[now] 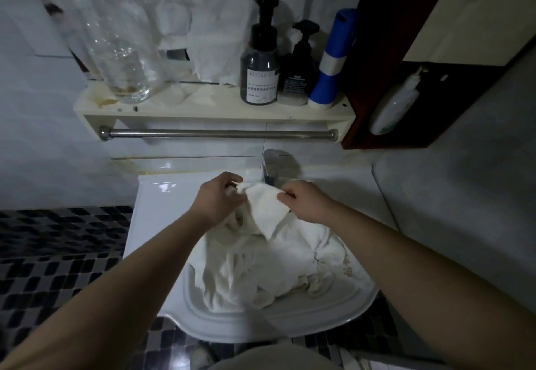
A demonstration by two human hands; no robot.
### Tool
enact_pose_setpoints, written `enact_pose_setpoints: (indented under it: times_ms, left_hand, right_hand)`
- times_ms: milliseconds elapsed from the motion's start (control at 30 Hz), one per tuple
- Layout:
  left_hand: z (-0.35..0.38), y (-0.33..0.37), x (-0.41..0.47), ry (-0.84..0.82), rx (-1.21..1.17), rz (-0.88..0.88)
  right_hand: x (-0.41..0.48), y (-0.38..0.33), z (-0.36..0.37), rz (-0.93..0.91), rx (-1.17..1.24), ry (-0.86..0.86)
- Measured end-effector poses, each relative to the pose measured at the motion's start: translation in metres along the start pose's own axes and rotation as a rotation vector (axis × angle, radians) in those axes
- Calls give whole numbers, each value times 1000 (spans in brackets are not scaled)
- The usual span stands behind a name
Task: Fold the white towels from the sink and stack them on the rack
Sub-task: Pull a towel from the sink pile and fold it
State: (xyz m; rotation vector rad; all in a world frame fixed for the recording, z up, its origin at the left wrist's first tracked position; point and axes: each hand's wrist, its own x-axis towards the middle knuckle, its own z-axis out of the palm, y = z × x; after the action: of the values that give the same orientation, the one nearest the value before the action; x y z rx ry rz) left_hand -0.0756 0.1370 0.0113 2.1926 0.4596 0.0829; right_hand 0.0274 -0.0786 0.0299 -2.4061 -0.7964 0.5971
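A heap of crumpled white towels (255,271) fills the white sink (290,323). One white towel (265,204) is lifted at the back of the heap, just in front of the faucet. My left hand (217,198) pinches its left top edge. My right hand (304,201) pinches its right top edge, so the towel is stretched between the two hands. Above the sink a cream wall rack (203,110) carries a metal bar (217,134) beneath it.
On the rack stand a clear glass vessel (121,59), two dark pump bottles (259,62) and a blue-and-white container (333,59). A chrome faucet (275,166) sits behind the towel. A dark wooden cabinet (400,79) hangs at right. Mosaic floor lies at left.
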Motion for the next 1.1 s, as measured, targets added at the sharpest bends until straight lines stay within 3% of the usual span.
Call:
enact_pose_setpoints:
  times_ms: [100,233,333,433,533,633,800,933,1100]
  left_hand:
    - [-7,10,-1,-49,-222,24]
    - [-12,29,-3,-77,-337,295]
    - [-18,31,-3,-62,-229,365]
    - [-18,19,1,-12,98,401]
    - [-12,-1,3,-39,351,161]
    - [-8,-27,1,17,267,-132]
    - [-11,-52,-1,235,118,-337]
    - [-22,-37,5,239,-30,-265]
    - [-13,27,6,123,-111,45]
  right_hand:
    - [6,-16,5,-37,218,92]
    - [15,-45,9,-153,281,-15]
    - [23,-53,7,-139,278,-52]
    - [25,-50,3,-91,207,37]
    - [26,-44,-10,-81,174,213]
    - [25,-31,-30,33,280,399]
    - [17,6,-51,315,404,535]
    - [6,7,-46,298,328,401]
    - [-3,-35,-26,46,419,39]
